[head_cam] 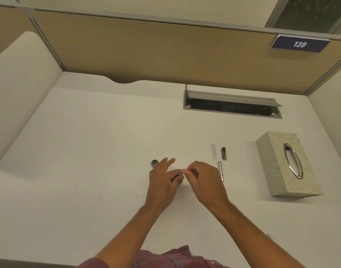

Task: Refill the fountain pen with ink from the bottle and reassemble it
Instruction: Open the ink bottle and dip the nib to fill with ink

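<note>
My left hand wraps around a small dark ink bottle standing on the white desk; only a sliver of the bottle shows between the fingers. My right hand pinches something small just above the bottle's mouth; what it holds is hidden by the fingers. The bottle's round cap lies left of my left hand. To the right lie a silver patterned pen barrel, a dark pen cap with a clip and a pale translucent piece.
A patterned tissue box with an oval metal opening stands at the right. A grey cable hatch is set open into the desk at the back. Beige partition walls enclose the desk on three sides.
</note>
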The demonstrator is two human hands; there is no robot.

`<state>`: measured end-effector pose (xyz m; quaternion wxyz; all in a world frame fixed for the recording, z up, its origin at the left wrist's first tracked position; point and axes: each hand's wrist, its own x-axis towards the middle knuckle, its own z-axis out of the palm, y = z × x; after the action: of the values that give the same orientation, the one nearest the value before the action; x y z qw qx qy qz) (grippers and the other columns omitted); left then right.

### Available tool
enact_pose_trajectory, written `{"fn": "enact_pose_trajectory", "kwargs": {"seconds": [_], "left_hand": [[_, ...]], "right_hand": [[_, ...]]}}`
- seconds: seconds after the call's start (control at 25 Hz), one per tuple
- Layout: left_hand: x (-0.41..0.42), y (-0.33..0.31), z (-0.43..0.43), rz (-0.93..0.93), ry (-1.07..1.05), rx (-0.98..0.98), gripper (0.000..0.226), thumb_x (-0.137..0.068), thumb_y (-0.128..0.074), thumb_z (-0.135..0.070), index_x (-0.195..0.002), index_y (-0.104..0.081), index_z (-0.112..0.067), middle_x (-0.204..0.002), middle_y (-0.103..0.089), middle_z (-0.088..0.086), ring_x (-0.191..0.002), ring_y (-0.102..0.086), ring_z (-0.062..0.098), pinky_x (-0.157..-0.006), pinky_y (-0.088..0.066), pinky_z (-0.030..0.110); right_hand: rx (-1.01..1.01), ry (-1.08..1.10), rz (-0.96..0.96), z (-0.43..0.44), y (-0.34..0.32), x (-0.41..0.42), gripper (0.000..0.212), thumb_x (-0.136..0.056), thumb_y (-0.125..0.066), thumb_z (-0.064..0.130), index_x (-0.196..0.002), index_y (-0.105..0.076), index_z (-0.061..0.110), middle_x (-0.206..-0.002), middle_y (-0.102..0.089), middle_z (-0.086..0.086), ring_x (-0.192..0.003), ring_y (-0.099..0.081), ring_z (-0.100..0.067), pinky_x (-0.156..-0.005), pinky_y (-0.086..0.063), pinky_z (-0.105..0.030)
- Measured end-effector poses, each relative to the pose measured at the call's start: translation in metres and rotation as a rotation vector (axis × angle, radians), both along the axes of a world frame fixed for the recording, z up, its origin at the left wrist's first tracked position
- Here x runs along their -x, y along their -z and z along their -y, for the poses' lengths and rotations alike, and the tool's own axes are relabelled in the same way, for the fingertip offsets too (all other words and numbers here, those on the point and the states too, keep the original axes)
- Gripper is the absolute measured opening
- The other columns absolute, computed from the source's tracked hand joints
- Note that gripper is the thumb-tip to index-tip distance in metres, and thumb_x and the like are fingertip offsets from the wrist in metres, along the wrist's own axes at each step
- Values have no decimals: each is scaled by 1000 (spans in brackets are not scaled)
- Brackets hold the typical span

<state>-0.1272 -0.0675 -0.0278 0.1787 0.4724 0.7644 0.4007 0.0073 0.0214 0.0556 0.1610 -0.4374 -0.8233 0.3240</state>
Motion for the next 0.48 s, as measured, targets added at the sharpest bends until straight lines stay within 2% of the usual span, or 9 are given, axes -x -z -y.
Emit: {"fn": "enact_pose_trajectory", "kwargs": {"seconds": [0.28, 0.48], "left_hand": [[4, 4, -2, -39, 5, -51, 18, -99, -72, -22, -111, -85, -26, -157, -61, 3, -157, -39, 29, -125, -25, 49], [5, 4, -4, -42, -3, -53, 17, -99, -73, -23, -111, -85, -25, -157, -62, 5, -157, -40, 31, -123, -23, 46]], "right_hand": [[-133, -49, 89, 1, -5, 1, 25, -102, -60, 39, -96, -74, 21, -94, -71, 5, -90, -62, -17, -85, -51, -40], [-126, -43, 35, 0, -8, 2, 22, -101, -62, 35, -110, -75, 20, -104, -76, 4, -94, -68, -17, -89, -52, -42]]}}
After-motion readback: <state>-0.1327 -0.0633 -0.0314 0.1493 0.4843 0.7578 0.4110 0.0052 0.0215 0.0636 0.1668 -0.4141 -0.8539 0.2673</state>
